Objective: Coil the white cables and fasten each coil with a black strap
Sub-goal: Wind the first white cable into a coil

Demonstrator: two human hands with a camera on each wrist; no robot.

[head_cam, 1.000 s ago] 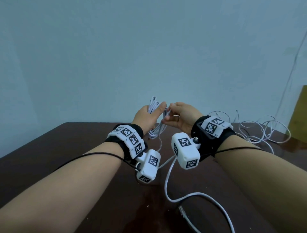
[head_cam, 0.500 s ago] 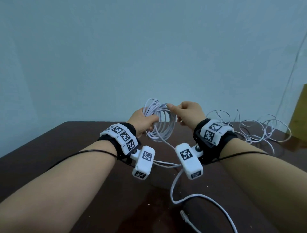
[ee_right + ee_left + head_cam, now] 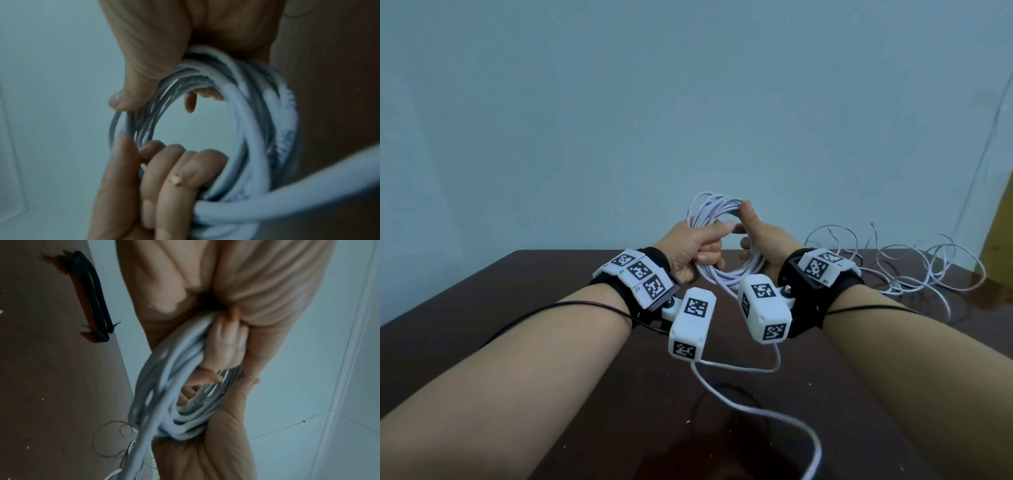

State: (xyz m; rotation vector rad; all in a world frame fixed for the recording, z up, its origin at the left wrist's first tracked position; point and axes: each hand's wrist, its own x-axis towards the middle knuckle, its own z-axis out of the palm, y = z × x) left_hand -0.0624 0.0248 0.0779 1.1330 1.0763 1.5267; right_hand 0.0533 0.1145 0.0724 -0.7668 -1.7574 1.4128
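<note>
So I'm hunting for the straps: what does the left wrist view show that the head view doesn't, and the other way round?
Left wrist only: black straps lying on the table near its edge. Head only: a loose cable tangle at the table's far right, and the coil's tail trailing towards the camera. Both: the left hand and right hand gripping the coil.

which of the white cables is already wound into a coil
The white cable coil, gripped off the table by the left hand and right hand. The thin white cable lies in loose sprawling loops on the table's far right.
</note>
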